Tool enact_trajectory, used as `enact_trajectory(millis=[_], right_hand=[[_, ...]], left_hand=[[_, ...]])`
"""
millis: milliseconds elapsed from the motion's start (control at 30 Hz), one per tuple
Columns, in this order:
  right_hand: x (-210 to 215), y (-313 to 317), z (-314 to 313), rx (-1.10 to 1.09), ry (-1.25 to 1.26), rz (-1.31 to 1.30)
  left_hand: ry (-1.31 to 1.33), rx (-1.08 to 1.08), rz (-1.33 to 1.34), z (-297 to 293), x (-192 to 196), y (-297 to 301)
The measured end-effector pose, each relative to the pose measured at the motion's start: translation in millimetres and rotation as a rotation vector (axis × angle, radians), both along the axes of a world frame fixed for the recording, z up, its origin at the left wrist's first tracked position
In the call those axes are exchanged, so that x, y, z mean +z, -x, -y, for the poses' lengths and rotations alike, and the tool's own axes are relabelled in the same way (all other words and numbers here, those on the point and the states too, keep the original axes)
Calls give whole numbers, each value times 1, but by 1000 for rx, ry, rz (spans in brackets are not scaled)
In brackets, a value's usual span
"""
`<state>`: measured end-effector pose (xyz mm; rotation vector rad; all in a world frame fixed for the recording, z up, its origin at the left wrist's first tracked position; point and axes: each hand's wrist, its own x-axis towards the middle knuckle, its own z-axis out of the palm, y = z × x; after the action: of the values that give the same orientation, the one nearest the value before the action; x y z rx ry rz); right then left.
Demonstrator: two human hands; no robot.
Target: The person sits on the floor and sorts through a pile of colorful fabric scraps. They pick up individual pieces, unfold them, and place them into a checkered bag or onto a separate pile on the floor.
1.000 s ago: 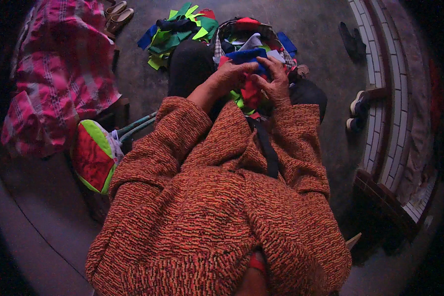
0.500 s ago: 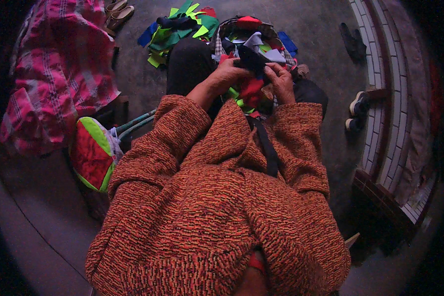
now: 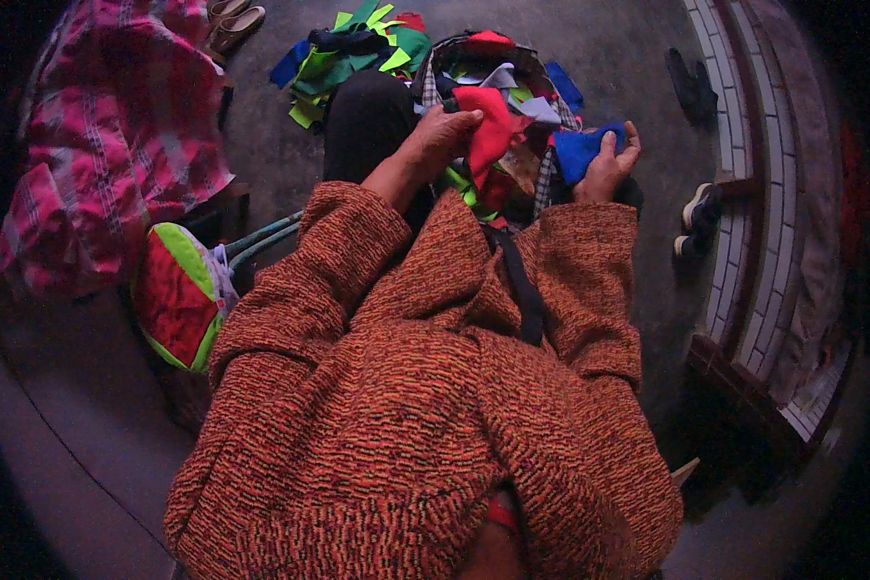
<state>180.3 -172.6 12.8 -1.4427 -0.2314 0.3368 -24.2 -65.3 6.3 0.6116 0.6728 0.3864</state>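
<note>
A red piece of cloth (image 3: 487, 124) hangs from my left hand (image 3: 437, 137), pinched between thumb and fingers. Something dark shows just behind those fingers, too little of it to name. To the right, my right hand (image 3: 611, 172) is closed on a blue piece of cloth (image 3: 580, 152), the thumb pressed on top. Between and beyond my hands, a checked cloth bag (image 3: 429, 85) lies open on my lap, full of grey, green and red scraps. The bag's near part is partly covered by the red cloth.
Ahead to the left, a pile of green, yellow and blue scraps (image 3: 336, 77) lies on the floor. A pink checked cloth (image 3: 106, 164) drapes at the left, above a red-and-green stuffed item (image 3: 176, 300). Dark shoes (image 3: 698, 217) sit by the tiled step (image 3: 744, 280) at right.
My hands were close together on a dark piece of cloth. They have moved apart; a red piece now shows in the left and a blue piece in the right.
</note>
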Motion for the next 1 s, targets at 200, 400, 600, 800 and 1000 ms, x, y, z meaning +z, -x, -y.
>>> enact_trajectory(millis=[200,400,600,800,1000], right_hand=[[-15,-4,4,394,135,273],[-13,41,-6,634,177,285],[13,62,-8,666,461,665],[-9,60,-7,603,554,604],[-25,55,-6,629,293,350]], left_hand=[[-8,-9,-6,1,-11,-4],[-115,-26,68,6,-26,-12],[-332,-105,106,12,-12,-14],[-642,-233,49,16,-17,-12],[-445,-159,-97,14,-6,-11]])
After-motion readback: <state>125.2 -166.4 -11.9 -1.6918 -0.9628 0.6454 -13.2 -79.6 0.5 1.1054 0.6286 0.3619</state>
